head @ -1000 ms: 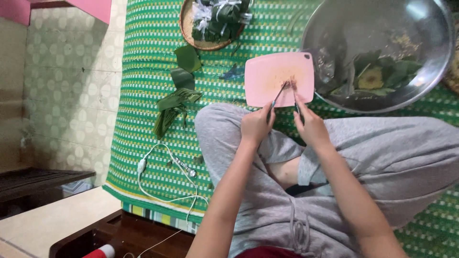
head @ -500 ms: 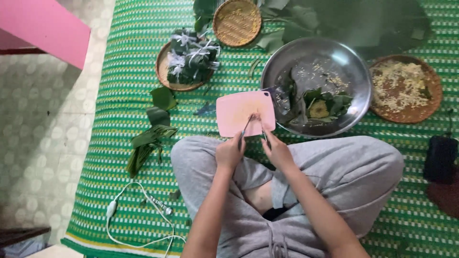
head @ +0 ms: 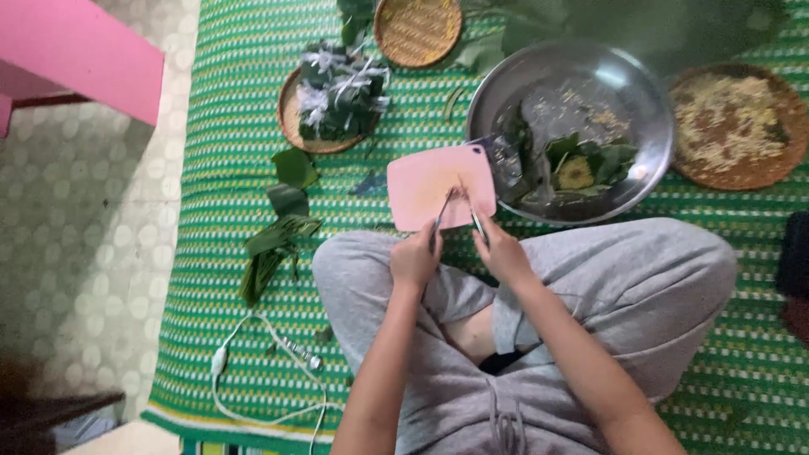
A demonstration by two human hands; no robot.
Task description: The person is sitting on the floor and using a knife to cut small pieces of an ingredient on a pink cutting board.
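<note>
Seated cross-legged on the green woven mat [head: 236, 101], the person has the left hand [head: 415, 257] and right hand [head: 500, 251] each closed around a thin strip [head: 444, 211] at the near edge of the pink cutting board [head: 425, 187], which touches the steel basin [head: 590, 93] to its right.

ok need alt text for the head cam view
A seated person's left hand and right hand each hold a thin utensil over a pink cutting board on a green woven mat, beside a metal bowl.
</note>
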